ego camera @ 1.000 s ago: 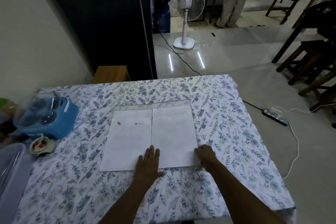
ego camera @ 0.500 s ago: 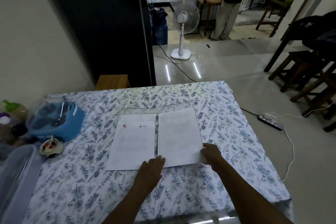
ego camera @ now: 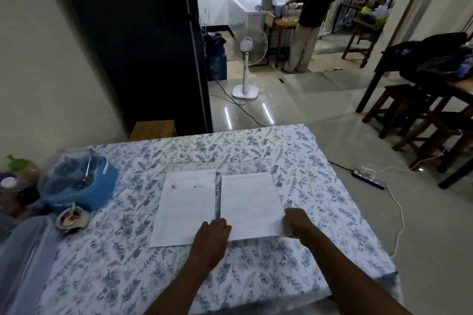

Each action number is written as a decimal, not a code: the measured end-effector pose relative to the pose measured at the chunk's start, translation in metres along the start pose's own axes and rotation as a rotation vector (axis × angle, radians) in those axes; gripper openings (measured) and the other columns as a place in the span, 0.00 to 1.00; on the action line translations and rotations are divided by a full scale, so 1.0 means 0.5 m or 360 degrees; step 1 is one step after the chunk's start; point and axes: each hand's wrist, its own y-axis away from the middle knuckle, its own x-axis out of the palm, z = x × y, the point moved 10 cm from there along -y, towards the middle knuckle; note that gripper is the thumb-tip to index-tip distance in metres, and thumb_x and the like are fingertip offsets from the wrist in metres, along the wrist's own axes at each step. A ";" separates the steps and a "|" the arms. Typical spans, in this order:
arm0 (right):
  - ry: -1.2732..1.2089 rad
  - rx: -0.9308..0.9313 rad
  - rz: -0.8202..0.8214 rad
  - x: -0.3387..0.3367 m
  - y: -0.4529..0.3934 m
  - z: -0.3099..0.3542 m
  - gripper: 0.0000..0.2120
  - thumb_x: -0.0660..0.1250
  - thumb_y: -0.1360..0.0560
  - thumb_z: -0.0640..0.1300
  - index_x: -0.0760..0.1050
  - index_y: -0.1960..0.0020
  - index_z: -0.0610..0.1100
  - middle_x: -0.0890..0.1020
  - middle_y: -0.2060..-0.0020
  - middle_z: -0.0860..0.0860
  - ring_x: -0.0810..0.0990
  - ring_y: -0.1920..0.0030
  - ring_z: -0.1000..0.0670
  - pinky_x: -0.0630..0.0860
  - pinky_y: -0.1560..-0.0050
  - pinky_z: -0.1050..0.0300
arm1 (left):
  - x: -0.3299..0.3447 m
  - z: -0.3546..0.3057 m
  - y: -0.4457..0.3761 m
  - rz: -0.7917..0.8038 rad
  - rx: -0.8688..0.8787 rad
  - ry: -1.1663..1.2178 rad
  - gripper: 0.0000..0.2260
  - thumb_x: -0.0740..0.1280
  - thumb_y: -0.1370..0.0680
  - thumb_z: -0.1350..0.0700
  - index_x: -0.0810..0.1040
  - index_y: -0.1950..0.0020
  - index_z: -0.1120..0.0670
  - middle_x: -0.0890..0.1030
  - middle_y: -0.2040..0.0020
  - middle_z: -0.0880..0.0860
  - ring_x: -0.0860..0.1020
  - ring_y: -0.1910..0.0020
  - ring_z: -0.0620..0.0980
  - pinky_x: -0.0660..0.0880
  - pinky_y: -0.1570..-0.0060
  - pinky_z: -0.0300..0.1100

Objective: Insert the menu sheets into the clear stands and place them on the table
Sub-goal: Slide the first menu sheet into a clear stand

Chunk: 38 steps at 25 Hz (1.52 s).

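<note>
Floral tablecloth point(ego camera: 256, 146), lower centre of frame. Blue lidded container point(ego camera: 79, 183) at left edge; small white dish point(ego camera: 72, 218) just below it; clear plastic tub point(ego camera: 23, 258) lower left; bottles point(ego camera: 15, 174) far left. White pedestal fan point(ego camera: 247, 59) upper centre. Power strip point(ego camera: 368, 178) on floor, right. Dark wooden stools point(ego camera: 399, 107) right. Standing person point(ego camera: 309, 15) upper right.

Both bare forearms reach forward from the bottom edge and draw closer together toward the hands. The left hand point(ego camera: 211, 236) lies palm down, knuckles up, fingers curled at the tips. The right hand point(ego camera: 297, 221) is bent at the wrist, fingers tucked under in a pinch.
</note>
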 end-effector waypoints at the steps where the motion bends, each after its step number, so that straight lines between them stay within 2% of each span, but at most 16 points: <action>1: -0.0040 -0.0002 -0.0022 -0.005 0.011 0.006 0.09 0.62 0.26 0.32 0.78 0.49 0.36 0.80 0.44 0.35 0.82 0.47 0.39 0.84 0.51 0.42 | -0.006 0.001 0.002 -0.0017 0.0008 -0.0023 0.18 0.81 0.44 0.57 0.82 0.58 0.50 0.81 0.59 0.50 0.79 0.65 0.50 0.74 0.66 0.43; 3: 0.0085 -0.0039 -0.0032 -0.019 0.024 0.018 0.14 0.62 0.24 0.33 0.77 0.39 0.34 0.78 0.37 0.35 0.80 0.46 0.41 0.83 0.47 0.44 | -0.031 0.006 0.005 -0.0076 0.0016 -0.0072 0.17 0.81 0.43 0.56 0.81 0.58 0.49 0.80 0.60 0.49 0.78 0.65 0.50 0.73 0.66 0.43; 5: 0.0196 -0.0107 -0.0003 -0.021 0.049 0.040 0.18 0.61 0.21 0.35 0.71 0.31 0.35 0.75 0.33 0.36 0.77 0.48 0.45 0.81 0.45 0.46 | -0.067 0.015 0.007 -0.0152 0.0013 -0.0110 0.15 0.80 0.43 0.56 0.80 0.61 0.49 0.79 0.61 0.49 0.78 0.65 0.50 0.72 0.66 0.43; 8: -0.0035 -0.0126 -0.0074 -0.044 0.086 0.055 0.16 0.63 0.23 0.36 0.74 0.36 0.38 0.78 0.40 0.38 0.81 0.58 0.45 0.80 0.60 0.53 | -0.123 0.014 0.024 -0.0256 0.0054 -0.0135 0.11 0.77 0.39 0.53 0.78 0.62 0.48 0.78 0.62 0.49 0.77 0.65 0.52 0.70 0.65 0.45; 9: -0.0107 -0.0106 -0.0093 -0.051 0.100 0.058 0.14 0.63 0.23 0.37 0.74 0.38 0.39 0.80 0.43 0.37 0.82 0.60 0.44 0.79 0.62 0.55 | -0.138 0.012 0.030 -0.0293 0.0071 -0.0131 0.09 0.76 0.37 0.53 0.79 0.61 0.48 0.79 0.62 0.48 0.77 0.65 0.52 0.70 0.65 0.45; 14: -0.0228 -0.0192 -0.0136 -0.083 0.147 0.084 0.09 0.65 0.23 0.38 0.76 0.43 0.41 0.81 0.50 0.39 0.83 0.60 0.44 0.79 0.59 0.53 | -0.205 0.009 0.063 -0.0490 0.0114 -0.0085 0.05 0.74 0.32 0.52 0.81 0.58 0.46 0.80 0.61 0.46 0.79 0.63 0.51 0.72 0.64 0.46; 18: -0.0289 -0.0265 -0.0181 -0.110 0.171 0.107 0.10 0.65 0.22 0.42 0.78 0.44 0.39 0.83 0.56 0.41 0.82 0.63 0.46 0.78 0.60 0.55 | -0.241 0.019 0.055 -0.0580 0.0077 -0.0071 0.07 0.75 0.33 0.54 0.82 0.57 0.46 0.81 0.61 0.46 0.79 0.62 0.51 0.71 0.62 0.46; 22: -0.0331 -0.0370 -0.0208 -0.142 0.174 0.148 0.10 0.63 0.22 0.40 0.79 0.43 0.41 0.85 0.55 0.41 0.82 0.63 0.46 0.79 0.60 0.54 | -0.297 0.012 0.035 -0.0662 0.0064 -0.0080 0.07 0.77 0.34 0.56 0.83 0.59 0.48 0.81 0.64 0.47 0.80 0.65 0.52 0.71 0.65 0.44; 25: -0.0299 -0.0488 -0.0192 -0.161 0.163 0.199 0.11 0.62 0.23 0.36 0.81 0.47 0.42 0.85 0.51 0.39 0.82 0.62 0.46 0.79 0.60 0.54 | -0.342 0.030 -0.001 -0.0719 0.0016 -0.0074 0.01 0.73 0.29 0.55 0.83 0.59 0.48 0.82 0.63 0.48 0.80 0.64 0.52 0.71 0.65 0.45; 26: -0.0267 -0.0536 -0.0184 -0.164 0.159 0.219 0.11 0.63 0.24 0.36 0.82 0.48 0.43 0.85 0.51 0.39 0.81 0.62 0.46 0.79 0.60 0.54 | -0.353 0.043 -0.014 -0.0741 -0.0012 -0.0036 0.02 0.71 0.26 0.53 0.83 0.57 0.48 0.83 0.62 0.48 0.81 0.63 0.52 0.72 0.64 0.46; 28: -0.0196 -0.0624 -0.0154 -0.160 0.139 0.259 0.09 0.66 0.25 0.38 0.82 0.50 0.47 0.86 0.53 0.41 0.82 0.61 0.47 0.79 0.60 0.53 | -0.368 0.074 -0.037 -0.0817 -0.0060 0.0088 0.09 0.63 0.22 0.51 0.83 0.54 0.50 0.84 0.58 0.48 0.82 0.60 0.52 0.74 0.62 0.46; 30: -0.0105 -0.0723 -0.0127 -0.151 0.111 0.299 0.05 0.69 0.25 0.43 0.82 0.50 0.50 0.85 0.54 0.45 0.82 0.58 0.47 0.80 0.58 0.53 | -0.386 0.113 -0.060 -0.0879 -0.0158 0.0347 0.13 0.59 0.20 0.49 0.83 0.51 0.51 0.84 0.54 0.49 0.82 0.58 0.52 0.76 0.61 0.46; 31: -0.0055 -0.0782 -0.0119 -0.147 0.100 0.318 0.05 0.70 0.24 0.46 0.81 0.49 0.50 0.85 0.53 0.47 0.82 0.56 0.48 0.81 0.58 0.53 | -0.387 0.135 -0.076 -0.0877 -0.0219 0.0498 0.13 0.60 0.19 0.50 0.83 0.49 0.51 0.83 0.53 0.49 0.82 0.56 0.52 0.77 0.60 0.46; 34: 0.0038 -0.0975 -0.0102 -0.133 0.069 0.376 0.12 0.68 0.23 0.56 0.78 0.46 0.49 0.83 0.50 0.54 0.81 0.49 0.53 0.82 0.56 0.52 | -0.381 0.180 -0.128 -0.0860 -0.0343 0.0888 0.08 0.63 0.19 0.49 0.80 0.46 0.49 0.82 0.51 0.49 0.80 0.53 0.50 0.77 0.57 0.46; 38: 0.0004 -0.1037 -0.0030 -0.110 0.002 0.428 0.13 0.64 0.21 0.60 0.75 0.46 0.52 0.82 0.47 0.54 0.82 0.47 0.53 0.82 0.54 0.50 | -0.362 0.241 -0.193 -0.0934 -0.0594 0.1234 0.10 0.64 0.20 0.46 0.75 0.44 0.49 0.82 0.52 0.47 0.81 0.55 0.47 0.79 0.59 0.46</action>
